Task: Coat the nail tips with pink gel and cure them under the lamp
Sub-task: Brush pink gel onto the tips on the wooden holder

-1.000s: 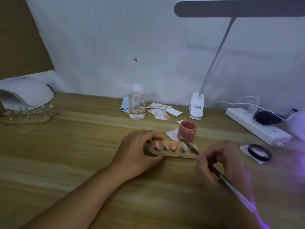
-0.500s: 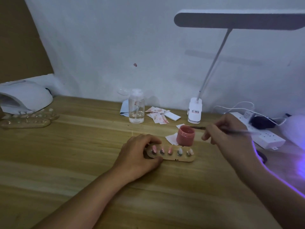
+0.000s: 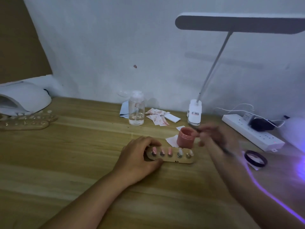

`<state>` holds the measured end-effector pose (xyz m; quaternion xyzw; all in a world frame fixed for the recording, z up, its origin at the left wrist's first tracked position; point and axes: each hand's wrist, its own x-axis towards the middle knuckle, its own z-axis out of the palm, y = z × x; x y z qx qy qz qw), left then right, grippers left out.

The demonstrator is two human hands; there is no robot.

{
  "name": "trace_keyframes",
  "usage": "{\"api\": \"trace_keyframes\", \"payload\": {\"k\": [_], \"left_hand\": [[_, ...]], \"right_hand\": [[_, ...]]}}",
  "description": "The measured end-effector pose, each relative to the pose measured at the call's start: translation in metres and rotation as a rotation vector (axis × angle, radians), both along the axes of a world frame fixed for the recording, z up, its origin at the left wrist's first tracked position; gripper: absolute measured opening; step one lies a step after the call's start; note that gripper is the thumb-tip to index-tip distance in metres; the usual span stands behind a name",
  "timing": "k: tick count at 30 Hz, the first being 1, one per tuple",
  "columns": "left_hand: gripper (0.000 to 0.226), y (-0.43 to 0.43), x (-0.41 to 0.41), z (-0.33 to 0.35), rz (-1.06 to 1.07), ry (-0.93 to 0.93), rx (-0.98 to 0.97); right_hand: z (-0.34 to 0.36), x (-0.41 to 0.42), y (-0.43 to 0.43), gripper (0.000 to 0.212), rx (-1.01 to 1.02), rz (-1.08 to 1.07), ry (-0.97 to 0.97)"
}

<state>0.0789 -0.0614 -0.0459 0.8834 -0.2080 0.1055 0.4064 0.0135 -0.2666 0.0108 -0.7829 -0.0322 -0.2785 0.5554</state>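
Left hand (image 3: 140, 156) curled round left end of wooden holder (image 3: 175, 160), nail tips (image 3: 170, 152) just right of its fingers, three pink; right hand (image 3: 214, 138), blurred, seems pinched on brush (image 3: 225, 149) beside gel jar (image 3: 185, 138); curing lamp (image 3: 24, 100) far left.

Dim, underexposed, bluish-grey. The brightest source is a violet glow at the right edge beside a white rounded object (image 3: 295, 131), throwing a purple streak across the light wooden counter (image 3: 66, 162). The white bar-headed desk lamp (image 3: 239, 23) looks unlit and leaves a faint shadow on the pale wall (image 3: 115, 47). The right grip (image 3: 216, 138) and its thin brush (image 3: 226, 150) are smeared by motion blur. The left grip (image 3: 138, 156) and the pale wooden strip of nail tips (image 3: 179, 160) are sharp. Straight lines bow toward the frame edges.
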Motion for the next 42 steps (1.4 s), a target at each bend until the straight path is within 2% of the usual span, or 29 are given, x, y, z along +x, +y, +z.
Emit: {"api": "trace_keyframes", "payload": {"k": [3, 7, 8, 11, 13, 15, 21, 29, 36, 42], "left_hand": [[0.040, -0.001, 0.000, 0.001, -0.004, 0.006, -0.004], [0.040, 0.000, -0.001, 0.002, -0.004, 0.001, 0.017], [0.040, 0.000, -0.001, 0.001, -0.004, -0.008, 0.019], [0.041, -0.001, -0.004, 0.002, -0.027, -0.060, 0.051], [0.041, -0.001, -0.006, 0.003, -0.053, -0.115, 0.080], [0.041, -0.003, -0.008, 0.004, -0.077, -0.151, 0.107], [0.041, -0.004, -0.011, 0.005, -0.106, -0.213, 0.138], [0.040, -0.004, -0.009, 0.005, -0.126, -0.202, 0.132], [0.041, -0.004, -0.008, 0.004, -0.122, -0.209, 0.133], [0.040, -0.004, -0.009, 0.005, -0.125, -0.192, 0.133]], "right_hand": [[-0.025, -0.024, 0.005, 0.023, -0.189, -0.050, -0.107], [-0.027, -0.029, 0.004, 0.005, -0.483, -0.165, -0.246], [-0.026, -0.027, 0.005, 0.008, -0.567, -0.182, -0.275], [-0.029, -0.022, 0.006, 0.013, -0.768, -0.221, -0.200], [-0.032, -0.018, 0.006, 0.030, -0.837, -0.221, -0.089], [-0.034, -0.017, 0.005, 0.036, -0.887, -0.206, -0.040], [-0.036, -0.017, 0.004, 0.030, -0.902, -0.180, -0.026], [-0.040, -0.015, 0.003, 0.035, -0.877, -0.107, -0.035], [-0.041, -0.016, 0.003, 0.029, -0.911, -0.207, -0.070], [-0.042, -0.014, 0.002, 0.032, -0.930, -0.160, -0.082]]}}
